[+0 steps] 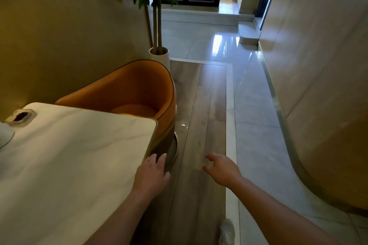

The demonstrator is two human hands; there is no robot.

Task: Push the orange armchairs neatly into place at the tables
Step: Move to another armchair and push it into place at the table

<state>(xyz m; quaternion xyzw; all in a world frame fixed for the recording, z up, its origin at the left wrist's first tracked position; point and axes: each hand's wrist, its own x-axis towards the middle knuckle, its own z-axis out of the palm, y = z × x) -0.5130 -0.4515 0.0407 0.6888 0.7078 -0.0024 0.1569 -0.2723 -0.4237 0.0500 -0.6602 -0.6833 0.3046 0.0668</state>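
An orange armchair point(137, 87) with a curved back and a gold-rimmed round base stands at the far end of a white marble table point(69, 155); its seat is partly tucked under the tabletop. My left hand point(152, 173) hovers by the table's right corner, fingers relaxed, just short of the chair's base. My right hand point(222, 169) is held out over the wooden floor, fingers loosely spread, holding nothing.
A potted tree in a white planter point(160, 57) stands right behind the chair against the wall. A wooden floor strip point(201, 117) runs along the table's right, then glossy tiles and a curved wall point(318, 105). A step point(249, 32) leads to a doorway ahead.
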